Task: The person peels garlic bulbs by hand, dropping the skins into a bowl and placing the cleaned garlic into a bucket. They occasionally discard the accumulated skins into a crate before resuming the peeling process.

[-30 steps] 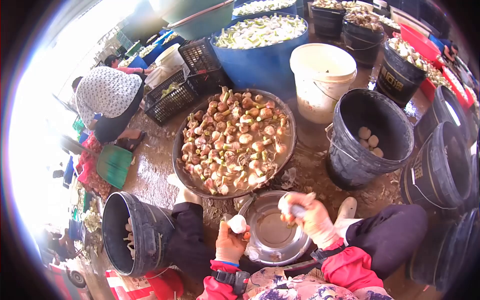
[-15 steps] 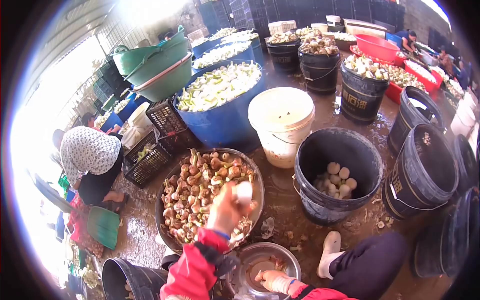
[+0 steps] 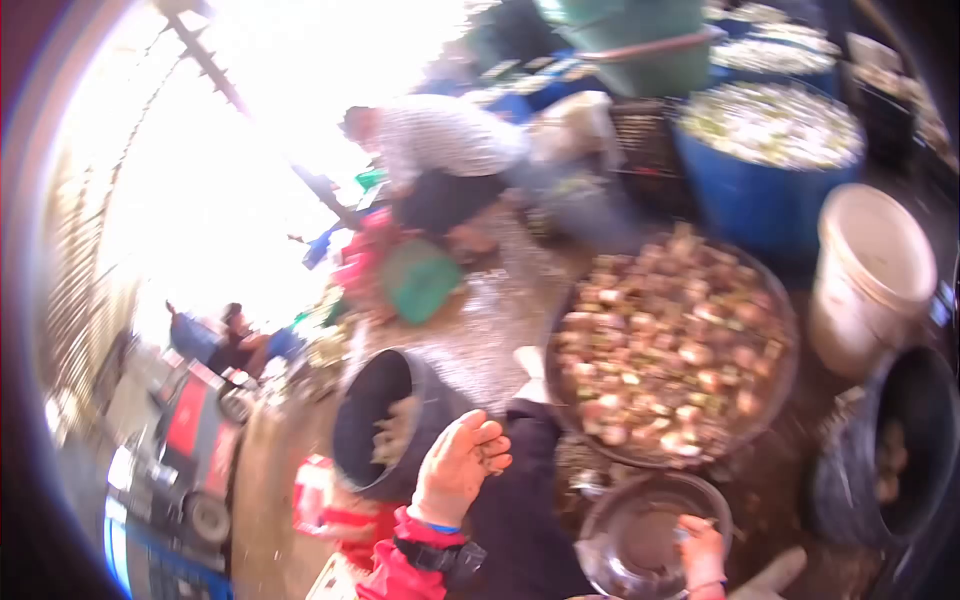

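Note:
My left hand [image 3: 462, 462] is raised beside a black bucket [image 3: 436, 400] that holds several pale bulbs [image 3: 395, 430]. Its fingers are loosely curled and a little apart, and nothing shows between them. A red sleeve and a dark wrist strap cover that arm. Over the metal bowl [image 3: 645, 535] in front of me, my right hand [image 3: 703, 555] is closed, fingertips together on something small and blurred. Just behind the bowl stands a wide round tub heaped with brownish, garlic-like bulbs [image 3: 672, 350]. Motion blurs much of this view.
At right are a white bucket [image 3: 845, 310] and a black bucket [image 3: 845, 470] with pale bulbs. A blue tub [image 3: 740, 205] of trimmed bulbs stands at the back. A bent-over person [image 3: 440, 150] works near a green scoop [image 3: 420, 280]. A red-and-black vehicle [image 3: 190, 430] is far left.
The view has swung to the left. My left hand has gone from above the bulb tub to beside the left black bucket, and the white peeled bulb no longer shows in it. My right hand stays at the bowl.

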Motion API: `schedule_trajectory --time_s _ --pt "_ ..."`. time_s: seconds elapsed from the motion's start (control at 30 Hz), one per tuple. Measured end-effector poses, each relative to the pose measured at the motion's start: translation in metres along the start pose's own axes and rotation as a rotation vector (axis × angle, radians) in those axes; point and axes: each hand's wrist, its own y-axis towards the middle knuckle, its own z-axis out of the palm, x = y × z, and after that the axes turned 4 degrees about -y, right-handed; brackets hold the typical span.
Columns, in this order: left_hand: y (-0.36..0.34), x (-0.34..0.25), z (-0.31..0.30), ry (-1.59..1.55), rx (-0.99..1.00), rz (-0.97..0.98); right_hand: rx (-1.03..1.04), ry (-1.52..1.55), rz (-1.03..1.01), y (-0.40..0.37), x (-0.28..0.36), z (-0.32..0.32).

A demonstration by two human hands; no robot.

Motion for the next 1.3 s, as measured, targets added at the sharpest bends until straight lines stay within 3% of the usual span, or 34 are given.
schedule_trajectory --time_s 0.03,0.07,0.17,0.23,0.27,0.33,0.43,0.5,0.57,0.63,0.7,0.73,0.77,0.83,0.87,0.9,0.93,0.97,1.0,1.03,1.07,1.13,1.17,1.2,1.23,1.27,1.3 --pt "-0.027 -0.033 -0.013 0.028 -0.044 0.1 -0.044 0.164 0.045 0.009 -0.011 0.004" --pt "-0.051 -0.064 -0.035 0.046 -0.074 0.183 -0.084 0.008 0.138 0.023 -0.023 0.002" --pt "-0.12 -0.152 -0.071 -0.094 -0.039 0.332 -0.012 -0.062 0.196 0.025 -0.017 0.013" --pt "-0.172 -0.193 -0.059 0.134 -0.519 0.594 0.03 -0.074 0.196 0.015 0.01 0.036" --pt "-0.191 -0.204 -0.067 0.128 -0.569 0.605 0.041 -0.063 0.208 0.009 0.017 0.045" --pt "-0.228 -0.214 -0.088 0.308 -0.81 0.821 0.07 -0.136 0.198 0.017 0.005 0.058" --pt "-0.292 -0.193 -0.18 0.218 -0.937 0.75 0.099 -0.255 0.195 0.016 0.004 0.07" --pt "-0.329 -0.159 -0.239 0.234 -1.351 0.616 0.131 -0.345 0.209 0.012 0.005 0.078" --pt "-0.391 -0.115 -0.332 0.424 -1.476 0.4 0.177 -0.432 0.189 0.01 0.009 0.08" --pt "-0.455 -0.055 -0.417 0.907 -1.721 -0.027 0.191 -0.511 0.198 0.011 0.014 0.082" --pt "-0.472 -0.028 -0.391 1.14 -1.586 -0.232 0.179 -0.547 0.235 0.016 0.016 0.079" --pt "-0.464 -0.029 -0.36 1.059 -1.559 -0.436 0.168 -0.55 0.215 0.02 0.014 0.08" --pt "-0.475 -0.019 -0.369 1.047 -1.427 -0.688 0.179 -0.574 0.208 0.023 0.013 0.081" --pt "-0.503 0.026 -0.406 0.784 -1.074 -0.946 0.137 -0.619 0.26 0.017 0.023 0.089" --pt "-0.528 0.042 -0.418 0.987 -0.573 -0.749 0.156 -0.629 0.244 0.019 0.02 0.089" --pt "-0.501 0.033 -0.386 0.542 -0.791 -1.151 0.162 -0.649 0.234 0.018 0.021 0.093" --pt "-0.487 0.03 -0.373 0.462 -0.646 -1.292 0.163 -0.671 0.234 0.017 0.024 0.097" --pt "-0.49 0.055 -0.401 0.605 -0.101 -1.411 0.165 -0.694 0.234 0.015 0.028 0.102" --pt "-0.503 0.083 -0.413 0.567 -0.29 -1.483 0.167 -0.725 0.228 0.012 0.032 0.109" --pt "-0.486 0.071 -0.388 0.527 -0.478 -1.55 0.169 -0.74 0.217 0.011 0.033 0.116" --pt "-0.496 0.094 -0.408 0.51 -0.47 -1.543 0.168 -0.745 0.216 0.01 0.034 0.119" --pt "-0.507 0.133 -0.435 1.052 -0.212 -1.307 0.163 -0.766 0.208 0.006 0.035 0.122" --pt "-0.516 0.13 -0.434 1.068 -0.362 -1.257 0.164 -0.786 0.204 0.004 0.035 0.124" --pt "-0.534 0.157 -0.484 1.231 0.172 -1.207 0.17 -0.813 0.2 0.002 0.035 0.127" --pt "-0.543 0.162 -0.494 1.139 -0.391 -1.172 0.179 -0.837 0.196 0.001 0.035 0.131" --pt "-0.544 0.158 -0.519 0.951 -0.539 -1.268 0.207 -0.861 0.185 -0.001 0.035 0.135" --pt "-0.516 0.087 -0.485 0.841 -0.668 -1.367 0.214 -0.884 0.176 -0.006 0.038 0.14"
